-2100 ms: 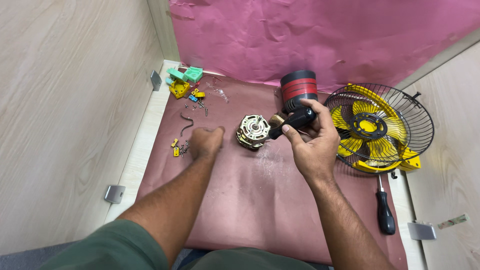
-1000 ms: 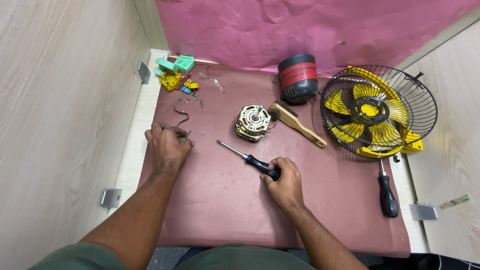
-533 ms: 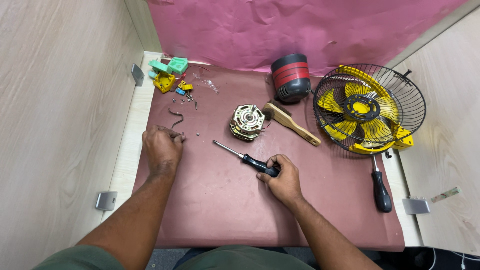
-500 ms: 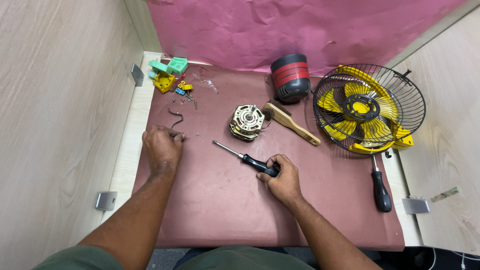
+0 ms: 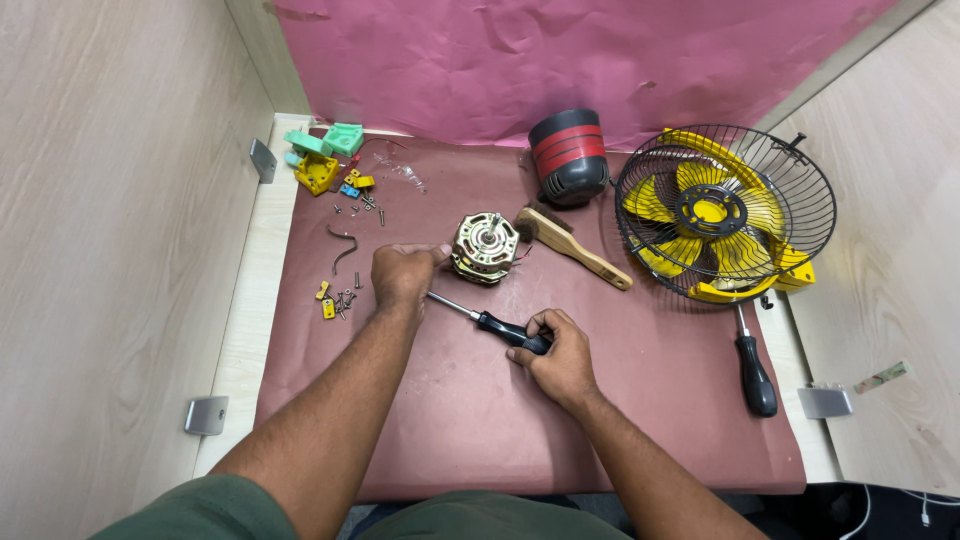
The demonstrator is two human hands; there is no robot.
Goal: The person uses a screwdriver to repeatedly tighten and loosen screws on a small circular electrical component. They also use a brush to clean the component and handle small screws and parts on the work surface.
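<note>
Maroon matting covers the bench between pale wood walls. Near its centre sits a brass-coloured fan motor; the left hand, fingers curled, touches its 9 o'clock side. At the motor's 6 o'clock the right hand is closed around a black-handled screwdriver, tip pointing to 10 o'clock. A wooden brush lies at 3 o'clock, a yellow caged fan beyond it, loose screws at 9 o'clock.
</note>
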